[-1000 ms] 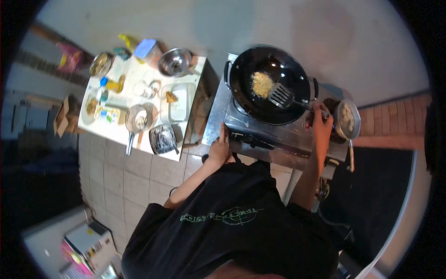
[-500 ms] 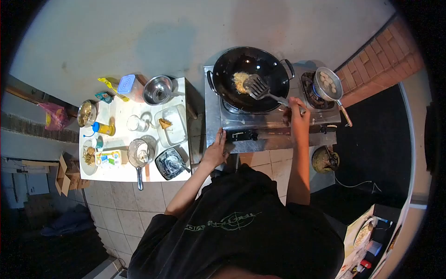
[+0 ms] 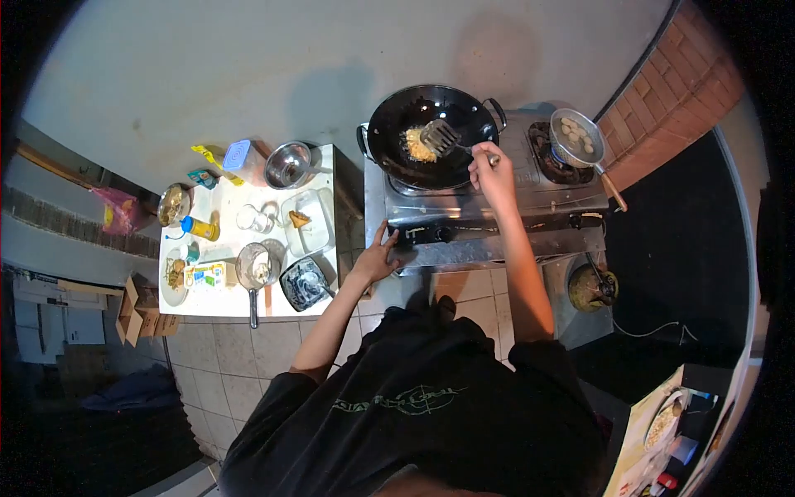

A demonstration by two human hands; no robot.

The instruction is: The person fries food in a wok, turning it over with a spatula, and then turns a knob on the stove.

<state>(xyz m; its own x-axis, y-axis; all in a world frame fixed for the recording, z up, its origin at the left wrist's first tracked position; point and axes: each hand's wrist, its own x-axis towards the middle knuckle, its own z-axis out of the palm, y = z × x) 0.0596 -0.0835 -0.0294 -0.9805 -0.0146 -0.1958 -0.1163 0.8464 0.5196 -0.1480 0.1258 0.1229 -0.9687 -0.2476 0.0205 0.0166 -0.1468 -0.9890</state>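
A black two-handled wok (image 3: 396, 116) sits on the left burner of the steel stove (image 3: 517, 203). In its middle lies a golden frying piece of food (image 3: 416, 147) with bubbling oil around it. My right hand (image 3: 494, 172) is closed around the handle of a slotted turner (image 3: 440, 137), just past the wok's near rim. The turner's blade is inside the wok, overlapping the food's right edge. Fingers spread, my left hand (image 3: 376, 260) rests by the stove's front left corner, fingertips at the panel near a black knob (image 3: 443, 235).
On the right burner stands a small pot (image 3: 577, 137) of round pieces in liquid, its handle jutting frontward. The white table (image 3: 228, 294) at left bears a saucepan (image 3: 252, 269), a clear tray (image 3: 319, 222), a black dish (image 3: 305, 284) and a steel bowl (image 3: 287, 165). A gas cylinder (image 3: 590, 287) stands below right.
My right hand has shifted left and up with the turner, whose blade sits a little further left. My left hand's fingers have spread apart. The whole view has shifted slightly.
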